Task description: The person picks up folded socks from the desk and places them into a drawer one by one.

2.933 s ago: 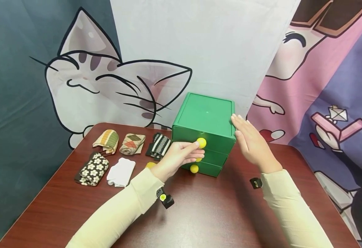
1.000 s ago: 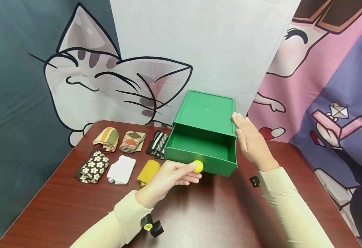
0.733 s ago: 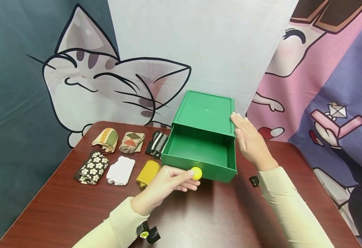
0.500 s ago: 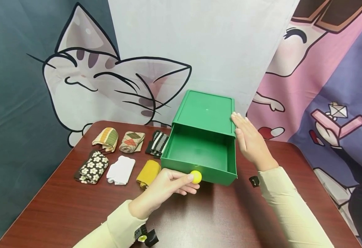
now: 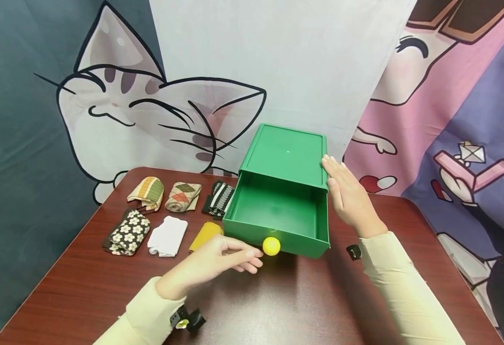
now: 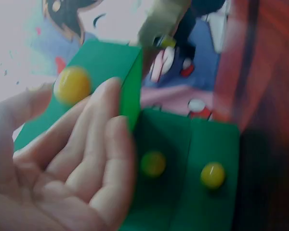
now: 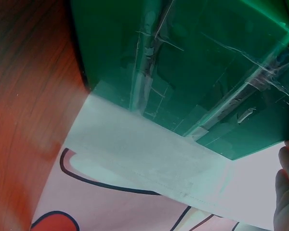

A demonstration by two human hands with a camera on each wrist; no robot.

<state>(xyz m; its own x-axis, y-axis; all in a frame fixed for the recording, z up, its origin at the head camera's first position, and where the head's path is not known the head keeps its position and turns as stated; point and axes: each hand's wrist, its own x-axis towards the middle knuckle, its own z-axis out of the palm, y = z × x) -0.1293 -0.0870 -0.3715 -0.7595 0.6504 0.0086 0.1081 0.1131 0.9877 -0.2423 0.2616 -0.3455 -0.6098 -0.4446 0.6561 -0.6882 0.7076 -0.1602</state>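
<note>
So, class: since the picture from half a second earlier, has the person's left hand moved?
Yes. The left hand has let go of the yellow knob and drawn back toward the person, away from the green drawer unit.

A green drawer point(image 5: 278, 225) with a yellow knob point(image 5: 271, 246) stands pulled out, empty, from the top of its green cabinet point(image 5: 287, 153).
</note>
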